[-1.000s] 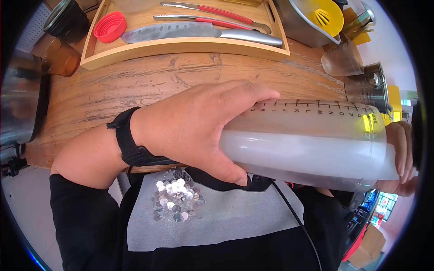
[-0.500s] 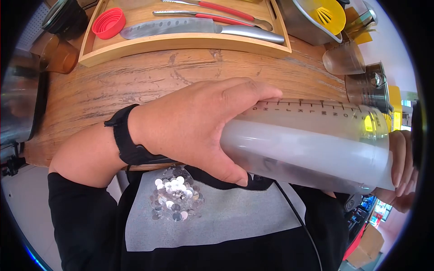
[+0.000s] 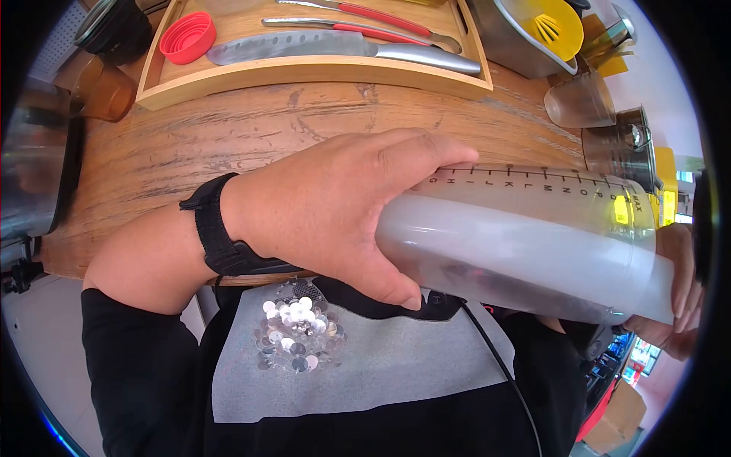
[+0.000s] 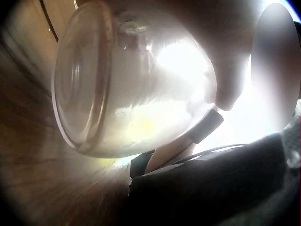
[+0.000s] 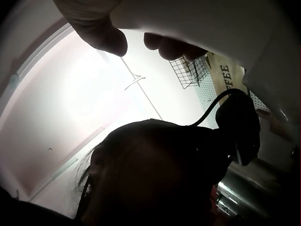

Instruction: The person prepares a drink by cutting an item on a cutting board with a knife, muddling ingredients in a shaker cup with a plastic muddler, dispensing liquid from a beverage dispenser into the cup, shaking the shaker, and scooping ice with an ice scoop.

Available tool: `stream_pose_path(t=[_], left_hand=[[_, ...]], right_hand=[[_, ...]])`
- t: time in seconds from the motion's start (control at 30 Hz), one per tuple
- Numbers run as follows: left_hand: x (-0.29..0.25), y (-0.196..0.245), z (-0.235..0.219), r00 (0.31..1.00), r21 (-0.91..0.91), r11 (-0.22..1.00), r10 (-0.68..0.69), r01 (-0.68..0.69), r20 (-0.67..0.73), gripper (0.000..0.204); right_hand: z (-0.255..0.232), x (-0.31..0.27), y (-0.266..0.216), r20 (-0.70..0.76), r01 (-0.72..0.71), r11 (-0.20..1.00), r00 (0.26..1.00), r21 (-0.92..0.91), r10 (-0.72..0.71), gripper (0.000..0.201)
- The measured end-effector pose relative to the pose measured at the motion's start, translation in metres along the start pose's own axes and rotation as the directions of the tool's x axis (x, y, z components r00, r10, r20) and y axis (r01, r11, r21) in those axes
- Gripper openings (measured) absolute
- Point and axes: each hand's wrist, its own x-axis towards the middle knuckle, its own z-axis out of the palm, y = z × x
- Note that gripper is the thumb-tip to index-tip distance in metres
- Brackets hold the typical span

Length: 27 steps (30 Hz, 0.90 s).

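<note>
A clear cylindrical container point(image 3: 525, 251) with a letter scale and a MAX mark lies nearly sideways in the head view, its right end slightly lower. Whitish material shows inside. My left hand point(image 3: 316, 209) grips its left end, thumb on the near side and fingers over the far side. At the right edge, my right hand point(image 3: 680, 278) curls its fingers round the other end, partly cut off by the view. The left wrist view shows a rounded end of the container point(image 4: 155, 89) close up. In the right wrist view, fingertips point(image 5: 171, 47) lie against a pale surface.
Beyond the hands, a wooden tray point(image 3: 304, 74) holds a knife point(image 3: 289, 49), red-handled tongs and a red cup point(image 3: 188, 38). Cups point(image 3: 580, 100) and a metal bin point(image 3: 518, 46) stand at the back right, an amber cup point(image 3: 103, 93) at the left.
The container's right end has tipped slightly towards the body, and my right hand has moved with it. The scale has turned a little. My left hand keeps its grip.
</note>
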Motion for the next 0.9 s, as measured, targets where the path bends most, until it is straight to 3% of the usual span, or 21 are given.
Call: stream_pose_path(t=[0.07,0.17,0.33,0.7,0.83,0.87,0.9], left_hand=[[0.000,-0.001,0.001,1.000,-0.016,1.000,0.003,-0.003,-0.003,0.103],[0.000,-0.001,0.001,1.000,-0.026,1.000,0.001,-0.001,-0.005,0.104],[0.000,0.001,-0.001,0.999,0.003,0.999,-0.043,0.043,0.021,0.105],[0.000,-0.003,0.001,0.999,-0.006,0.999,0.043,-0.043,-0.008,0.104],[0.000,-0.007,0.002,0.991,-0.002,0.992,0.129,-0.129,-0.028,0.104],[0.000,-0.006,0.002,0.994,0.000,0.994,0.111,-0.111,-0.024,0.104],[0.000,-0.006,0.002,0.996,0.003,0.996,0.092,-0.092,-0.020,0.104]], right_hand=[[0.003,0.003,0.007,-0.010,-0.008,1.000,1.000,-0.005,0.008,0.024],[0.013,0.005,0.015,-0.163,-0.134,0.989,0.979,-0.060,0.122,0.024],[0.015,0.010,0.012,-0.084,-0.125,0.991,0.989,-0.055,0.121,0.024],[0.021,0.022,-0.004,0.096,-0.119,0.991,0.988,-0.059,0.124,0.024],[0.033,0.018,0.021,-0.005,-0.096,0.990,0.995,-0.099,0.096,0.025],[0.027,0.022,0.008,0.032,-0.199,0.975,0.979,-0.098,0.203,0.024],[0.021,0.021,0.000,0.034,-0.197,0.975,0.979,-0.100,0.202,0.024]])
